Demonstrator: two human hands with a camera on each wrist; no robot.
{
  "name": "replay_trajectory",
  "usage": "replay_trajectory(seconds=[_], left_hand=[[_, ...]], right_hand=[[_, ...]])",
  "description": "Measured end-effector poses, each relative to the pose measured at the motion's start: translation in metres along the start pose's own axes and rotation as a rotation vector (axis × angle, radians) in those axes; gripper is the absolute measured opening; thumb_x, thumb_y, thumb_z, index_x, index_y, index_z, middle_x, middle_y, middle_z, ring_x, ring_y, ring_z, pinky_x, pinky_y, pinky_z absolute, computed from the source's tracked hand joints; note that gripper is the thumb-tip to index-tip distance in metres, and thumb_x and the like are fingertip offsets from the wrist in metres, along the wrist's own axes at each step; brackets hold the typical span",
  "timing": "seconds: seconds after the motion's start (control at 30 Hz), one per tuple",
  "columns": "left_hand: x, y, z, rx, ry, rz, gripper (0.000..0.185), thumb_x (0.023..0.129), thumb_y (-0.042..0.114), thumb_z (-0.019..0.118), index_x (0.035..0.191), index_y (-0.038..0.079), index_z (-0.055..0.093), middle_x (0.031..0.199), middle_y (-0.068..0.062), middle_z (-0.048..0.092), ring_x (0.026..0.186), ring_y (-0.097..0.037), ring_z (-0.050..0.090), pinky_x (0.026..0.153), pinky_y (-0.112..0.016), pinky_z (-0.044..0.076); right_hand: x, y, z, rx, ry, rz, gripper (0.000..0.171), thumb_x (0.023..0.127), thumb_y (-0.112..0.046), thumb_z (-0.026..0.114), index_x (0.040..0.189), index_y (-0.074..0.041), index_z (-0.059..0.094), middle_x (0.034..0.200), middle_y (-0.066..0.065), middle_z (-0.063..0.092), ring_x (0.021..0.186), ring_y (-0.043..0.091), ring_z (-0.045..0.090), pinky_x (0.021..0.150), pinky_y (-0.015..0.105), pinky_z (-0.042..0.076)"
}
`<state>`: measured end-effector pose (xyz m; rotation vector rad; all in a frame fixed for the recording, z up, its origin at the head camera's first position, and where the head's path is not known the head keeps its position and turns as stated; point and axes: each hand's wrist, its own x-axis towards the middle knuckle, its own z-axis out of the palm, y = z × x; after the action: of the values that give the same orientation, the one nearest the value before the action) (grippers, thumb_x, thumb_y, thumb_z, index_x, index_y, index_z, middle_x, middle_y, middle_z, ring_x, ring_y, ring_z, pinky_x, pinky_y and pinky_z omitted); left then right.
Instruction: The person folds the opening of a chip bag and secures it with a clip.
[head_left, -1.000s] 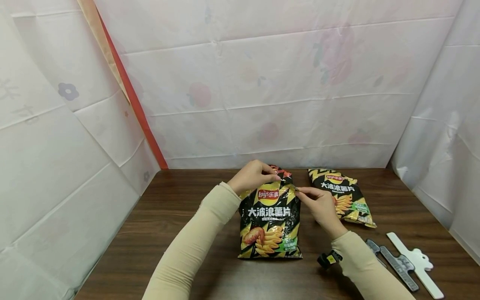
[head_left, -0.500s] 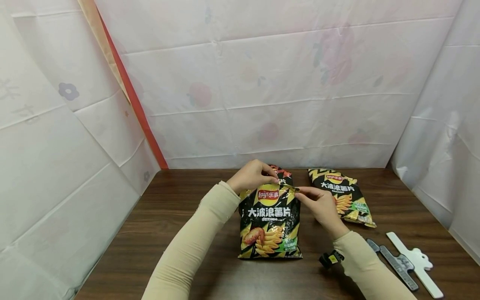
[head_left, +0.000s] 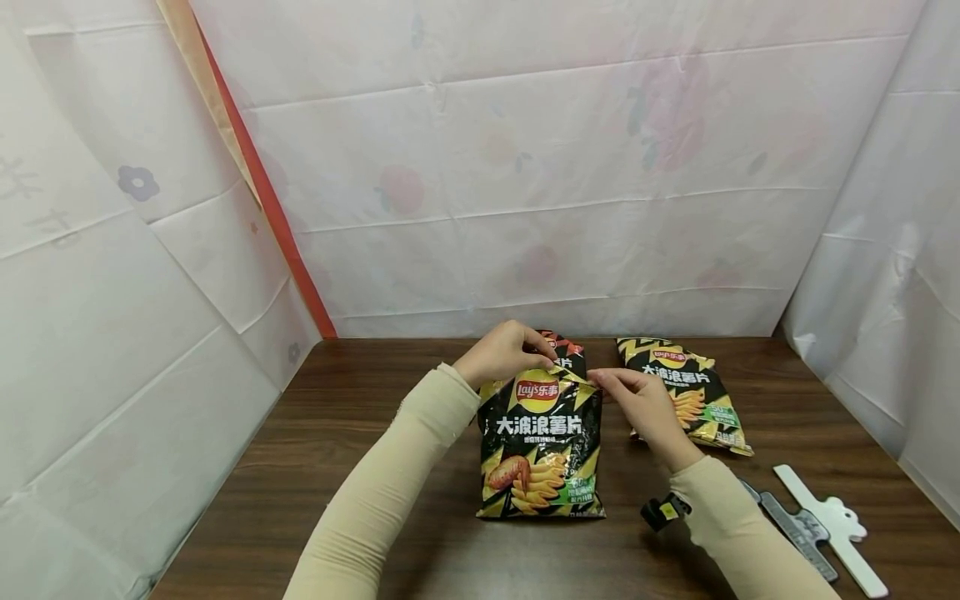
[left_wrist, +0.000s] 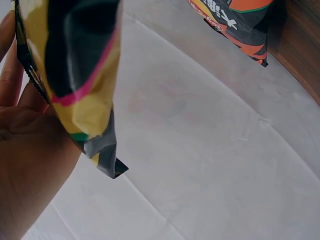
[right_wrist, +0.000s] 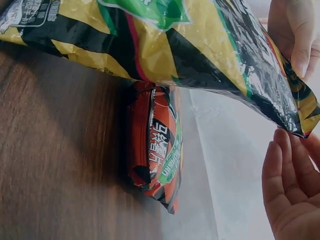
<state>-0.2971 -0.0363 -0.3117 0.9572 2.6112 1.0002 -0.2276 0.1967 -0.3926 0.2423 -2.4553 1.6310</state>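
Observation:
A black and yellow potato chip bag (head_left: 538,442) stands upright at the middle of the table. My left hand (head_left: 504,354) pinches its top edge between thumb and fingers. At the bag's top right corner, the thumb and fingers of my right hand (head_left: 647,408) pinch the film. The right wrist view shows both the left hand (right_wrist: 295,37) and the right hand (right_wrist: 292,185) at this top edge, with the bag (right_wrist: 195,60) leaning across. In the left wrist view the bag (left_wrist: 82,65) covers part of the left fingers.
Behind the held bag is a red and black chip bag (head_left: 568,354), partly hidden. Another black and yellow chip bag (head_left: 678,392) lies at the back right. A white clip (head_left: 832,529) and a grey clip (head_left: 798,533) lie front right, beside the right sleeve. White cloth (head_left: 525,167) hangs behind the table.
My right fingers have shifted slightly up and the hand a little right at the bag's corner. The left hand barely moves, and the bag's base stays in place.

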Motion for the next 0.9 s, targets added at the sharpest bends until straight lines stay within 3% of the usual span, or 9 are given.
replay_trajectory(seconds=[0.1,0.33,0.57,0.9], left_hand=[[-0.0004,0.0001,0.0007,-0.003,0.006,-0.001,0.012,0.092,0.020,0.070,0.100,0.016,0.078,0.104,-0.001,0.074,0.080,-0.010,0.063,0.066,-0.025,0.048],[-0.0010,0.0001,0.0014,-0.002,0.011,0.000,0.012,0.092,0.019,0.069,0.100,0.016,0.078,0.104,-0.001,0.074,0.081,-0.013,0.065,0.066,-0.024,0.048],[-0.0018,0.0008,0.0018,-0.006,0.014,-0.001,0.012,0.093,0.018,0.068,0.100,0.015,0.078,0.104,-0.003,0.074,0.087,-0.024,0.068,0.066,-0.025,0.047],[-0.0026,0.0008,0.0033,-0.016,0.029,-0.010,0.015,0.094,0.015,0.067,0.105,0.011,0.077,0.106,-0.004,0.073,0.089,-0.022,0.069,0.068,-0.026,0.051]], right_hand=[[-0.0006,0.0004,0.0002,-0.041,-0.021,0.012,0.041,0.097,-0.045,0.059,0.120,-0.015,0.071,0.120,0.008,0.070,0.094,0.002,0.064,0.085,0.037,0.055],[-0.0014,-0.0001,0.0025,-0.046,-0.061,-0.007,0.035,0.096,-0.039,0.063,0.117,-0.013,0.073,0.118,0.008,0.072,0.100,-0.002,0.062,0.088,0.030,0.051],[-0.0004,0.0001,0.0054,-0.033,-0.062,0.003,0.034,0.093,-0.039,0.067,0.113,-0.013,0.074,0.114,0.007,0.073,0.102,0.005,0.064,0.094,0.041,0.049],[0.0014,0.0007,0.0069,-0.018,-0.042,-0.026,0.028,0.093,-0.034,0.068,0.108,-0.011,0.075,0.106,0.008,0.074,0.092,0.003,0.064,0.083,0.026,0.050]])
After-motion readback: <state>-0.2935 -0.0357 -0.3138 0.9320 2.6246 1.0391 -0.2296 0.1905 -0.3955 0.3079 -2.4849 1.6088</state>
